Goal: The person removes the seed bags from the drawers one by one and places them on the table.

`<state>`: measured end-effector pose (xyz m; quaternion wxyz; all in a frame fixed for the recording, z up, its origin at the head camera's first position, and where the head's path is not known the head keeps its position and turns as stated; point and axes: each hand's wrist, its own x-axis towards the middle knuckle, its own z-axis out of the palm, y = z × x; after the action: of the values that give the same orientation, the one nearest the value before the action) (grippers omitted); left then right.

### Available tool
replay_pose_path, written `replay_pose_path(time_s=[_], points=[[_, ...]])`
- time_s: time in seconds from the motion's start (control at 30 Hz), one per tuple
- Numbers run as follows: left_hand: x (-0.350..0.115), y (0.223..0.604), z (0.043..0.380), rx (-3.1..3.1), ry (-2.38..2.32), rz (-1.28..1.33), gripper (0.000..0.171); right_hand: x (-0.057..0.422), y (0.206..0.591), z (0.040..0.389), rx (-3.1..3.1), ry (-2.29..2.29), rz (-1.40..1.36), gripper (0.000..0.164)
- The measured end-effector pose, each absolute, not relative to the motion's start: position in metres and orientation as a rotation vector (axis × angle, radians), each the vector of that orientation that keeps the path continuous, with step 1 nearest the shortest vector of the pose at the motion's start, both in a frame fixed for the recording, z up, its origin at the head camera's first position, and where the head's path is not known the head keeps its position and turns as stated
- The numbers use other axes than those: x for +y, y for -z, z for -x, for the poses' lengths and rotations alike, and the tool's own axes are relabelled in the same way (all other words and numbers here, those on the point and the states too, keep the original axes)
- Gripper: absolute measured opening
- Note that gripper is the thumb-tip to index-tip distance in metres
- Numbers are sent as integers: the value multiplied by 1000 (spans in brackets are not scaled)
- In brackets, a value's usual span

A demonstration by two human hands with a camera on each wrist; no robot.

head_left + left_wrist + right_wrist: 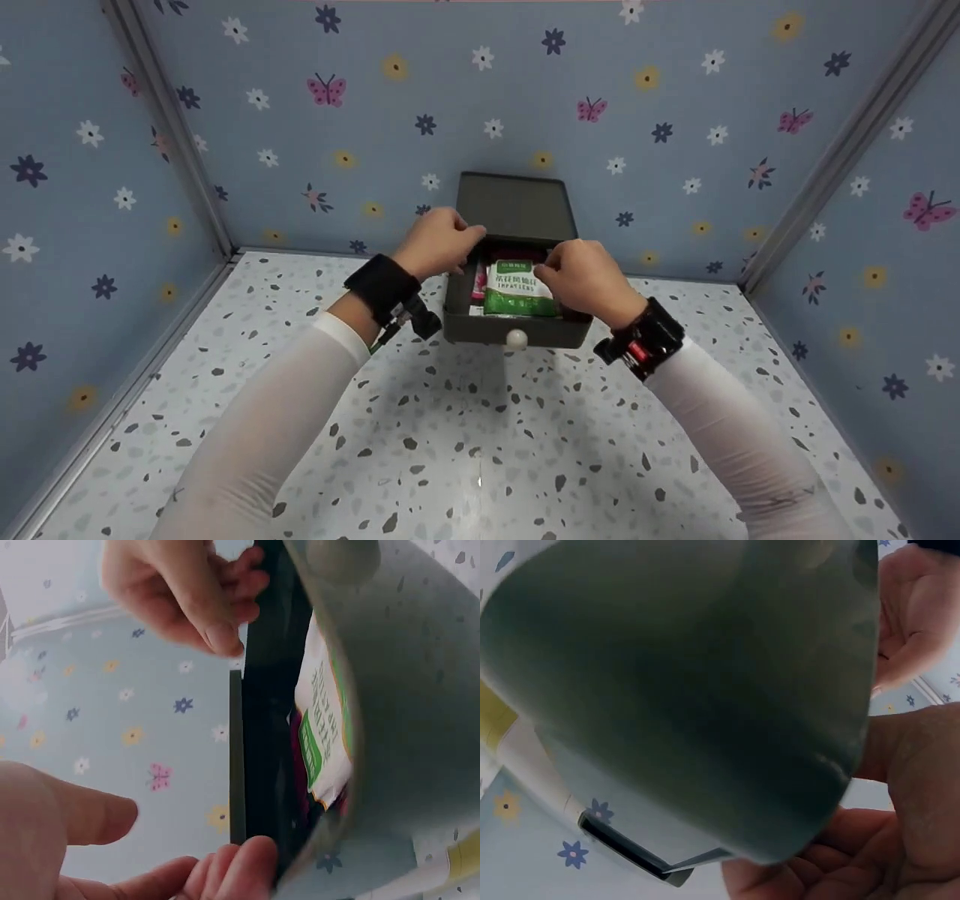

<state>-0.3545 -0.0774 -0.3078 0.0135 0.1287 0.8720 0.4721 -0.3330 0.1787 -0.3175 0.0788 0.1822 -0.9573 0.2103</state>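
Note:
A dark grey-green box [480, 330] with a round white knob [516, 340] on its front sits by the back wall, its lid [517, 210] raised. Inside lies a green and white packet [517, 291] lettered "IMPATIENS", over a pink one [478, 283] that is mostly covered. My left hand [441, 244] is at the box's back left corner, fingertips at the edge and thumb held apart. On the other side, my right hand [589, 277] hovers by the right rim with loosely bent fingers; in the right wrist view the box wall [667, 705] partly hides its thumb.
The speckled white tabletop [480, 450] stretches in front of the box. Blue flowered panels [495, 90] enclose the back and both sides, joined by grey corner strips [165, 127]. Black wrist cameras [382, 289] are strapped over white sleeves [277, 420].

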Motion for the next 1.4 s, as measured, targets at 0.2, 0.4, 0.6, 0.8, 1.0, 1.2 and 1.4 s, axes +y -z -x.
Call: replay_pose_path(time_s=[0.2, 0.4, 0.6, 0.8, 1.0, 1.2, 1.4], points=[[-67, 305, 353, 2816, -1172, -485, 58, 170, 311, 341, -3029, -468, -543, 60], [-57, 305, 356, 2821, -981, -533, 51, 166, 307, 346, -3164, -307, -529, 55], [-50, 305, 356, 2831, -889, -538, 46, 163, 304, 349, -3234, -251, -530, 50], [-38, 312, 354, 2857, -737, -565, 45, 161, 303, 350, -3272, -251, -501, 49], [-33, 316, 355, 2832, -707, -569, 45, 157, 304, 354, -3258, -154, -539, 44], [-32, 315, 356, 2806, -710, -557, 41, 156, 305, 355, -3252, -145, -534, 41], [-31, 317, 356, 2781, -723, -526, 37, 156, 308, 357, -3259, -107, -556, 41]])
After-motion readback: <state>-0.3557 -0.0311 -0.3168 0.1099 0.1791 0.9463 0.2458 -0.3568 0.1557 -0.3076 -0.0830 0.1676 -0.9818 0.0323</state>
